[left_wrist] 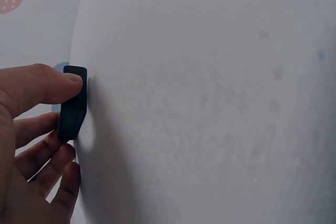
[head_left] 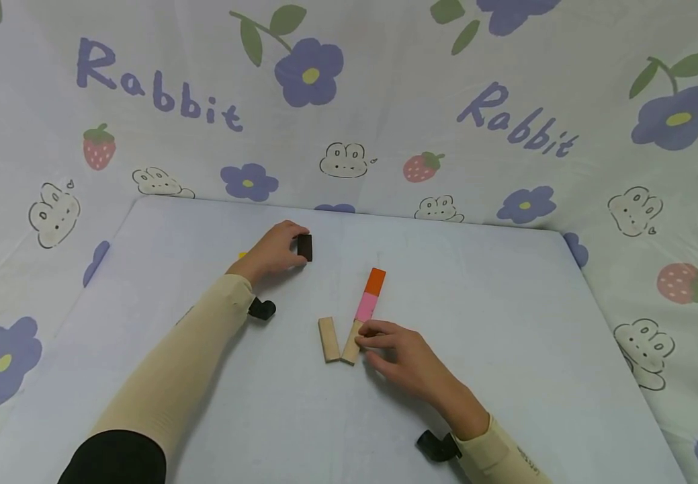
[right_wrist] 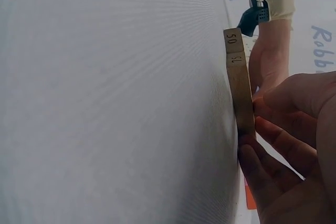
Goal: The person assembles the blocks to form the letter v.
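Note:
In the head view my left hand (head_left: 273, 252) pinches a black block (head_left: 304, 248) near the table's far side; the left wrist view shows the thumb on one face of that block (left_wrist: 73, 103). My right hand (head_left: 412, 359) has its fingertips at a plain wooden block (head_left: 352, 344), touching its side with loosely bent fingers. A pink block (head_left: 365, 307) and an orange block (head_left: 375, 281) continue from it in a slanted line. Another wooden block (head_left: 328, 340) meets its near end, forming a V. Numbers mark the wooden blocks' ends (right_wrist: 232, 39).
A bit of a yellow block (head_left: 242, 255) shows behind the left wrist. Black wrist cameras (head_left: 262, 309) stick out from both sleeves. A white sheet covers the table (head_left: 506, 323), and a printed rabbit-and-flower cloth (head_left: 385, 87) hangs behind and at the sides.

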A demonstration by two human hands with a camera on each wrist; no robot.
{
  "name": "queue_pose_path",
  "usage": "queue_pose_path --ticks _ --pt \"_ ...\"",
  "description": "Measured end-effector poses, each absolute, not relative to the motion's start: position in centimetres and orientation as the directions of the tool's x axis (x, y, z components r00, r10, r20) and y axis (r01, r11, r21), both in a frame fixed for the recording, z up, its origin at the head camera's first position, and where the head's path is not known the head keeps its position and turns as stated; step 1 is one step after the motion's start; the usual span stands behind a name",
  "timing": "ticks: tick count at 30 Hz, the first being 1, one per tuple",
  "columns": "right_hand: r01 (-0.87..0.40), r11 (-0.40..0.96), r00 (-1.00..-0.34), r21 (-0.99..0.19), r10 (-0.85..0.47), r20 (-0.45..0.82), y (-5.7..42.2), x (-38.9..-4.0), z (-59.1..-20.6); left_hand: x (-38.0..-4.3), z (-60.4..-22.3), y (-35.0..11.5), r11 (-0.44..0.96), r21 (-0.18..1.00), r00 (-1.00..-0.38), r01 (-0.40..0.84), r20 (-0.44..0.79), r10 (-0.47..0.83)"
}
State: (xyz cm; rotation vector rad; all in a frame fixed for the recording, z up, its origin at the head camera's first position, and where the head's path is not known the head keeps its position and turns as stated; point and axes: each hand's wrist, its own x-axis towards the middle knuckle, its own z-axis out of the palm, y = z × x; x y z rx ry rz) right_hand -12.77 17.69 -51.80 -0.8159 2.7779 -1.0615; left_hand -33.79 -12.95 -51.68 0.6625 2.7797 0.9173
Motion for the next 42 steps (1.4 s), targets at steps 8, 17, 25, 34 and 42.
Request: queue_pose_path --ticks 8,17,25,34,42 --pt "-0.451 0.622 -0.859 -0.64 -0.497 0.122 17.64 -12.74 -51.83 -33.74 -51.77 -13.08 0.718 0.6 -0.896 0.352 -0.006 0.444" --pt "-0.457 0.627 -0.857 -0.631 -0.5 0.125 17.64 -12.81 -51.94 -33.66 -51.62 -13.23 0.707 0.619 -0.898 0.341 -0.009 0.44" --pt "-0.463 0.622 -0.854 -0.631 -0.503 0.131 17.66 -12.76 -51.82 -33.71 -51.74 -13.42 0.694 0.639 -0.901 0.333 -0.002 0.434" --pt "-0.454 0.629 -0.859 -0.631 -0.496 0.124 17.71 -12.8 -51.78 -33.63 -51.68 -13.63 0.686 0.652 -0.903 0.322 -0.005 0.429" --pt "-0.448 0.628 -0.861 -0.636 -0.494 0.12 17.72 -12.75 -51.85 -33.51 -51.71 -13.75 0.677 0.664 -0.904 0.317 -0.005 0.428"
